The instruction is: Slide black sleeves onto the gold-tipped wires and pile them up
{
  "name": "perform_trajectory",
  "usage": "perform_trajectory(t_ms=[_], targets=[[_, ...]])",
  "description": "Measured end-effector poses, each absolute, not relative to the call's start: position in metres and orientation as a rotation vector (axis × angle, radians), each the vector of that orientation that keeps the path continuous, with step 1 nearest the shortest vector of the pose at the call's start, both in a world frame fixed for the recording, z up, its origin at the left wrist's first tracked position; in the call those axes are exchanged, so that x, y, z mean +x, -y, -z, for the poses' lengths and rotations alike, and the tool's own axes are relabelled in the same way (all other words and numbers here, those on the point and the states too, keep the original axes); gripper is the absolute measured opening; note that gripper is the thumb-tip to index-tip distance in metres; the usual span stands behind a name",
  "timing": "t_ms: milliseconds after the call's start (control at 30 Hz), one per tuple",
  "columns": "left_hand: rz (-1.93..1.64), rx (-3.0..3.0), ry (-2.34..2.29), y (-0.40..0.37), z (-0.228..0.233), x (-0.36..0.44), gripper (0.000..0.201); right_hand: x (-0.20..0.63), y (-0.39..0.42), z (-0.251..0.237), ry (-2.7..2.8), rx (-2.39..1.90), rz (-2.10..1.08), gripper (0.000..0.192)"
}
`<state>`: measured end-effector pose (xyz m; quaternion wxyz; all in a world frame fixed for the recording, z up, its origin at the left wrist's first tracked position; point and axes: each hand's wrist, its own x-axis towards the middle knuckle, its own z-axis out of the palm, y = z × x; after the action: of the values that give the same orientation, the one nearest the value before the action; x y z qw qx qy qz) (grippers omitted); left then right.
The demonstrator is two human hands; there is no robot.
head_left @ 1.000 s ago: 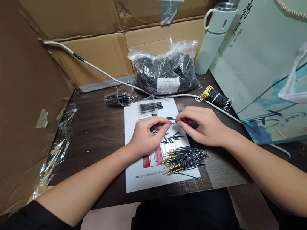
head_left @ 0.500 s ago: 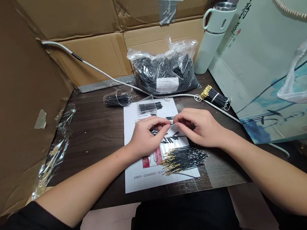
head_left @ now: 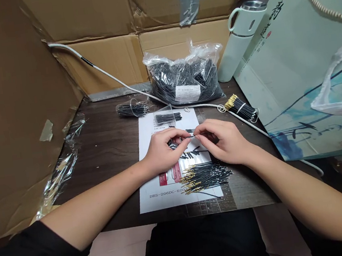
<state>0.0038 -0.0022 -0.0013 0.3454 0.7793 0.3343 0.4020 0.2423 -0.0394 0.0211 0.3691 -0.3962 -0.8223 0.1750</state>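
Observation:
My left hand (head_left: 161, 152) and my right hand (head_left: 226, 139) meet fingertip to fingertip over a white printed sheet (head_left: 154, 189). Between them they pinch a thin black wire (head_left: 192, 135); the left fingers also seem to hold a short black sleeve, too small to make out. Short black tube pieces (head_left: 190, 154) lie scattered on the sheet under the hands. Nearer me lies a loose pile of black wires with gold pin ends (head_left: 205, 177).
A clear bag full of black tubing (head_left: 185, 79) stands at the back. Small wire bundles (head_left: 132, 109) (head_left: 167, 118) and a tied gold-tipped bundle (head_left: 240, 107) lie around. A white cable (head_left: 102, 73), a pale flask (head_left: 239, 40), a paper gift bag (head_left: 303, 71) and cardboard boxes (head_left: 6, 108) ring the dark table (head_left: 106, 145).
Both hands stay together over the sheet with only slight finger movement on the wire. The view has shifted a little.

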Motion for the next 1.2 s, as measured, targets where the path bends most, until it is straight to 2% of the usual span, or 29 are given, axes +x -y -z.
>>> perform_trajectory(t_ms=[733,933,1067,1200], targets=[[-1.026,2.014,-0.864,0.002,0.001,0.004,0.007,0.244,0.039,-0.020,2.119,-1.014,-0.434,0.009],[-1.136,2.098,-0.947,0.005,-0.005,0.003,0.028,0.245,0.036,-0.020,2.106,-1.050,-0.419,0.009],[-1.147,2.221,-0.949,0.006,-0.007,0.002,0.011,0.249,0.028,-0.011,2.101,-1.096,-0.258,0.009],[-1.080,2.366,-0.912,0.005,-0.004,0.001,0.010,0.252,0.021,0.001,2.176,-1.160,-0.215,0.009]])
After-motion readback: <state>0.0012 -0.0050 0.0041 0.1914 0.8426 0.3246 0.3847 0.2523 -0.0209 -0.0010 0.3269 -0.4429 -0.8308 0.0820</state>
